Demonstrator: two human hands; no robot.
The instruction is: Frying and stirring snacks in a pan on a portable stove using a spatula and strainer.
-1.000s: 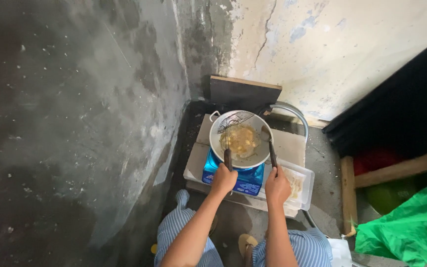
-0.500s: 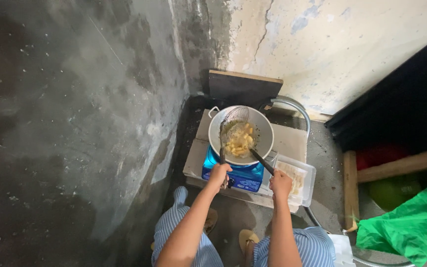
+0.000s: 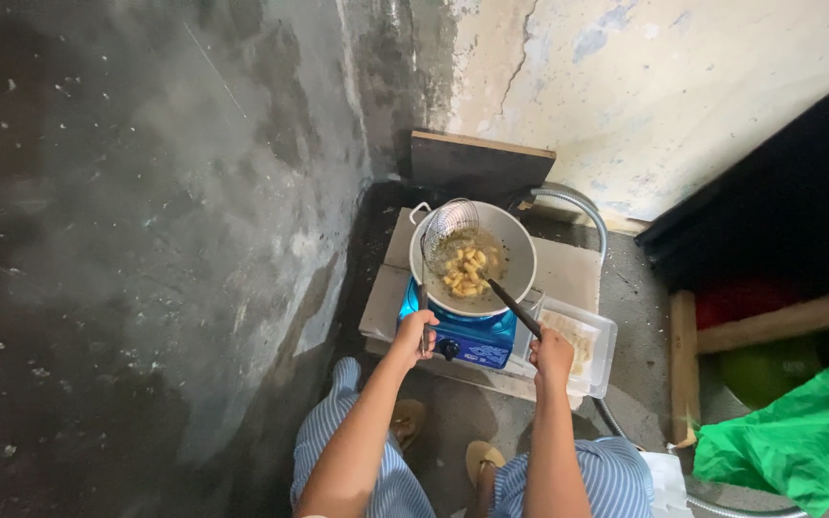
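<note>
A grey metal wok [image 3: 515,247] with pale yellow food pieces [image 3: 464,270] in oil sits on a blue gas stove [image 3: 467,336]. My left hand [image 3: 415,332] grips the handle of a wire mesh skimmer [image 3: 449,223], which rests raised against the wok's far left rim. My right hand [image 3: 553,353] holds a dark-handled utensil [image 3: 515,306] whose tip reaches into the food. Both hands are at the stove's near edge.
A clear plastic tray [image 3: 600,352] with pale food lies right of the stove. A grey hose [image 3: 587,213] curves behind the wok. A dark board [image 3: 480,163] leans on the wall. A green plastic bag [image 3: 798,441] lies at right. My sandalled feet [image 3: 480,459] are below.
The skimmer has moved from over the food to the wok's far left rim. My right hand's utensil has swung from upright at the wok's right side to slant into the food.
</note>
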